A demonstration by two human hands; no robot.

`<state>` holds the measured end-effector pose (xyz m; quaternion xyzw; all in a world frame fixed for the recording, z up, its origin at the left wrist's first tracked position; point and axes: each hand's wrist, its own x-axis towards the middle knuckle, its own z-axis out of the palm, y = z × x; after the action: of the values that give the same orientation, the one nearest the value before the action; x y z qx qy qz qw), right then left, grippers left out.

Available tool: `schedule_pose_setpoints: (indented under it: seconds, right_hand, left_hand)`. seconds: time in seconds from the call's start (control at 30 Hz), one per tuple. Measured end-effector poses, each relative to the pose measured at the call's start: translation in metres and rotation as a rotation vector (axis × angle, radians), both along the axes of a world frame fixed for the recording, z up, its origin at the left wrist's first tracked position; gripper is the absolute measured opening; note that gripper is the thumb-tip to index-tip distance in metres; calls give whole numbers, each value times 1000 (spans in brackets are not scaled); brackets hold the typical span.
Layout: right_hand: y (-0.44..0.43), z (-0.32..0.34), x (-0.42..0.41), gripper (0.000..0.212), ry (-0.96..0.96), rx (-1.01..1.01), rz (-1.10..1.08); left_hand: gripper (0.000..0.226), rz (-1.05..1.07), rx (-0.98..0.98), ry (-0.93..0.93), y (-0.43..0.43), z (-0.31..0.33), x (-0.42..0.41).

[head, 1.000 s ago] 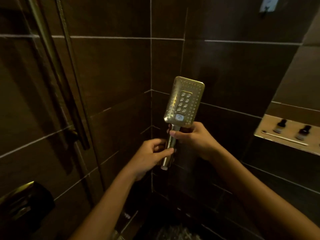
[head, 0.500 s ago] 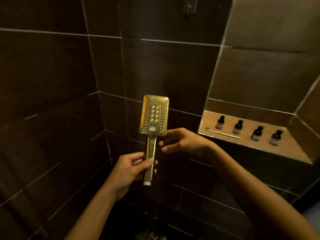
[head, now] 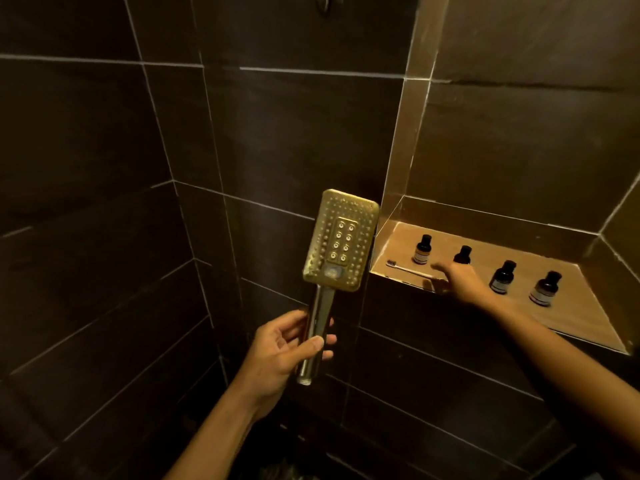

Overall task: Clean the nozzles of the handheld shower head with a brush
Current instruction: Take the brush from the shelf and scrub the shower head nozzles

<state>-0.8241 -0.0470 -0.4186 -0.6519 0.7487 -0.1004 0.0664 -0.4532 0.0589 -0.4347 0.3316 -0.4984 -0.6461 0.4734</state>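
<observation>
A gold rectangular shower head [head: 340, 245] with a metal handle stands upright, its nozzle face turned towards me. My left hand [head: 285, 351] grips the lower part of the handle. A white toothbrush-like brush [head: 405, 269] lies flat on the niche shelf [head: 588, 317] at the right, bristles pointing left. My right hand [head: 457, 282] is stretched out over the shelf edge at the brush's handle end, fingers spread; whether it touches the brush is unclear in the blur.
Several small dark bottles [head: 422, 249] stand in a row along the niche shelf, one partly behind my right hand. Dark tiled walls [head: 104, 202] meet in a corner behind the shower head.
My right hand left the shower head's neck and reached right to the niche shelf by the brush. My left hand kept the handle. The view swung to the right.
</observation>
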Motion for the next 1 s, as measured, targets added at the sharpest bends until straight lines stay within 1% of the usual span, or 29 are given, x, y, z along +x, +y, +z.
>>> schedule_pose_setpoints:
  seconds: [0.07,0.13,0.27,0.37,0.53,0.63,0.7,0.73,0.83,0.87,0.9,1.0]
  right_hand:
    - [-5,-6,-8,52,12,25,2]
    - [-10,-9,-14,49,23,43,7]
    - [-18,-16,-18,45,36,56,29]
    - [-22,-21,-20,42,25,31,45]
    - [-21,-28,-22,30,75,10,49]
    - [-18,-29,-21,33,73,-10,24]
    - [-11,-27,-16,37,-1,-59,-23]
    - [-6,-25,-12,37,-68,-115,-48]
    - [14,-20,8,25,-363,-309,-107]
    - [22,-18,18,25,-455,-354,-104]
    - [29,-16,29,27,-524,-383,-82]
    - [52,-5,72,28,-614,-431,86]
  left_hand:
    - [59,8,30,20,1,-4,-7]
    - [63,25,48,-1,4,-6,-14]
    - [48,21,-20,-109,8,-5,-28]
    - [43,18,-29,-169,10,-5,-34]
    - [40,29,62,-112,13,-9,-35]
    - [40,34,87,-94,14,-8,-34]
    - [37,36,95,-82,15,-9,-32]
    - [34,43,97,-80,15,-10,-30]
    - [20,95,116,-97,16,-11,-24]
    - [16,111,133,-95,17,-11,-22]
    - [14,125,146,-96,17,-11,-19]
    - [20,153,159,-139,18,-10,-9]
